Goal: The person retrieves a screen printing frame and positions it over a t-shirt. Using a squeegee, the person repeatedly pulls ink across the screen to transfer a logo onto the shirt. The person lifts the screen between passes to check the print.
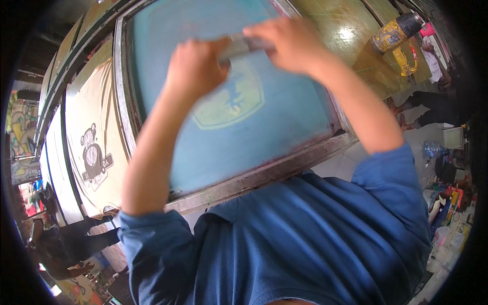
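My left hand (197, 67) and my right hand (291, 43) are both closed on a short grey squeegee (237, 49), one at each end. Motion blurs the hands and the squeegee. They are over the far part of a framed printing screen (305, 127) with blue-green mesh. A pale yellow-green shield outline with a dark figure inside shows in the mesh (231, 101), partly beneath my left hand. The screen's worn frame (254, 180) runs close to my body. Whether the squeegee's blade touches the mesh, I cannot tell.
Left of the screen, a cream cloth (96, 137) with a dark cartoon print lies on a panel. A yellow heat gun (394, 34) with a dark end rests on the shiny table at the far right. People stand at both sides, and clutter (447, 208) fills the right edge.
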